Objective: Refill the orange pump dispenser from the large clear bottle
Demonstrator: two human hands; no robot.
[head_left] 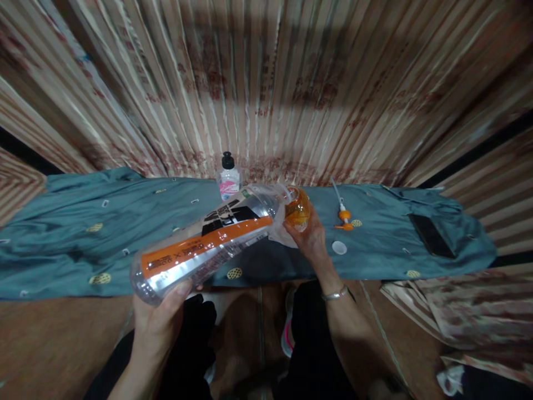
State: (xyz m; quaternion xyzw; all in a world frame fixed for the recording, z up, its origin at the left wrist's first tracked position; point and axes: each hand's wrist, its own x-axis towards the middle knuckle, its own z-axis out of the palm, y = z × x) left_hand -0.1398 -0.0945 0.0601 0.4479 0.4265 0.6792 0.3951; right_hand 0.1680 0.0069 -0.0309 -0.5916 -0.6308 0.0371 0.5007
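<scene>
My left hand (160, 319) grips the base end of a large clear plastic bottle (208, 239) with an orange, silver and black label. The bottle is tilted, its base at lower left and its narrower end up to the right. There, my right hand (311, 236) is wrapped round a see-through amber container (298, 211). Thin whitish, filmy material (285, 233) lies where the two meet, so I cannot tell how their mouths sit. On the cloth to the right are an orange pump head (344, 215) with its tube and a round white disc (339, 247).
A small clear bottle (229, 180) with a black cap and pink label stands at the back of the narrow surface, which is covered by a green-blue cloth (66, 222). A black phone (432, 235) lies at right. Pleated curtain (258, 83) hangs close behind.
</scene>
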